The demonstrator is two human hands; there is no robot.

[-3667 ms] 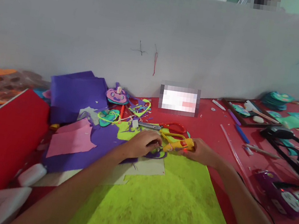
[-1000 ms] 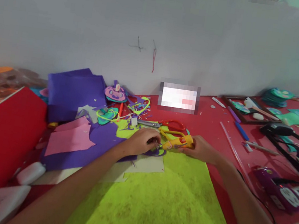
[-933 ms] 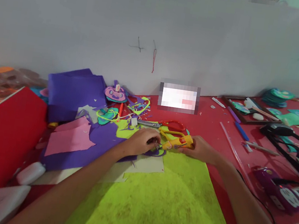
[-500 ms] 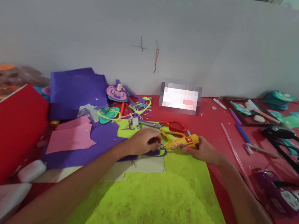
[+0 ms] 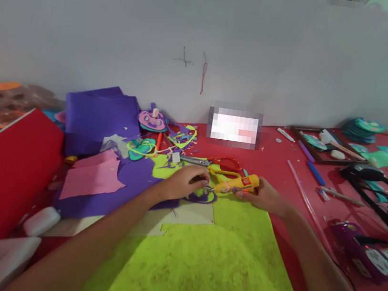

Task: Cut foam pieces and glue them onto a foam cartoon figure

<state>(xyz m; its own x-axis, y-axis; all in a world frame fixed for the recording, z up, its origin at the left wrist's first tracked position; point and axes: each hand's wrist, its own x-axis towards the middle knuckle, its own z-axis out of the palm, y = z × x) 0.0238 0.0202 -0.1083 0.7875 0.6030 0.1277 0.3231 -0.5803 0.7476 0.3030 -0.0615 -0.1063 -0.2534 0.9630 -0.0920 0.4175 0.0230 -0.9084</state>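
Note:
In my right hand [image 5: 259, 195] is a yellow glue bottle [image 5: 237, 184], tilted on its side with its narrow tip pointing left. The tip reaches a small purple and lime-green cut-out [image 5: 202, 196] lying on the sheets. Just above that cut-out is my left hand [image 5: 190, 182], its fingers curled into a pinch; whatever they hold is too small to make out. Behind the hands lie scissors [image 5: 197, 161] with a red handle and another yellow handle [image 5: 226, 173].
Lime-green felt [image 5: 213, 264] covers the front of the red table [image 5: 271, 161]. Purple sheets [image 5: 101, 123] and pink pieces [image 5: 92, 177] lie left, beside a red panel [image 5: 4, 186]. At right are a dark tray [image 5: 337, 156], pens [image 5: 315, 173] and a purple device [image 5: 356, 250].
My left hand has lifted slightly off the cut-out, uncovering more of it. The glue bottle and my right hand have hardly moved.

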